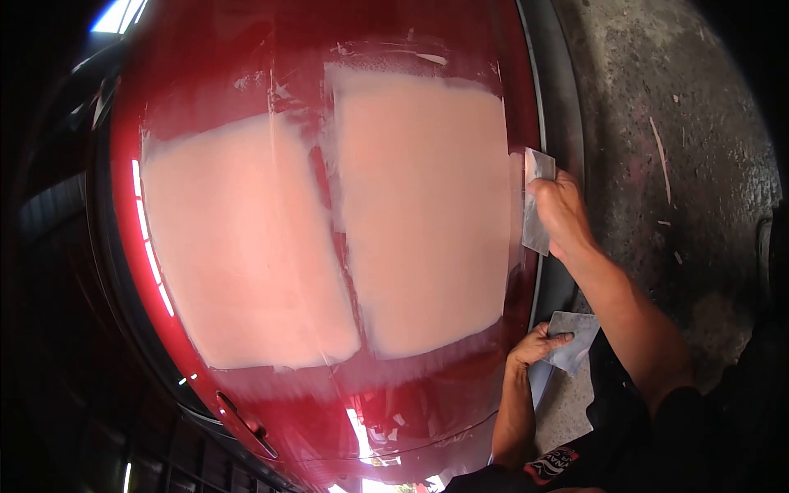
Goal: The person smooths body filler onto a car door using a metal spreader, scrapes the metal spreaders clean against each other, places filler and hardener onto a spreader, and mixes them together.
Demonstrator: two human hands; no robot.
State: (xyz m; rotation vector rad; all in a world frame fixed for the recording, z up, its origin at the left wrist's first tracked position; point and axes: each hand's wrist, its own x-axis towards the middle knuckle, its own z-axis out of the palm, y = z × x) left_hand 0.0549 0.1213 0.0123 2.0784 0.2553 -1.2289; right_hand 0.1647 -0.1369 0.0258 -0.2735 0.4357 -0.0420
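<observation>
A red car panel bears two large pinkish filler patches, one on the left and one on the right. At the panel's right edge, one hand, my right hand, grips a long grey spreader, whose flat side lies along the edge beside a thin filler strip. Lower down, my left hand holds a wider, greyish plate between thumb and fingers, just off the car's side.
A door handle sits at the lower left of the red body. Dark trim runs down the car's right side. Beyond it lies a stained concrete floor with pale streaks.
</observation>
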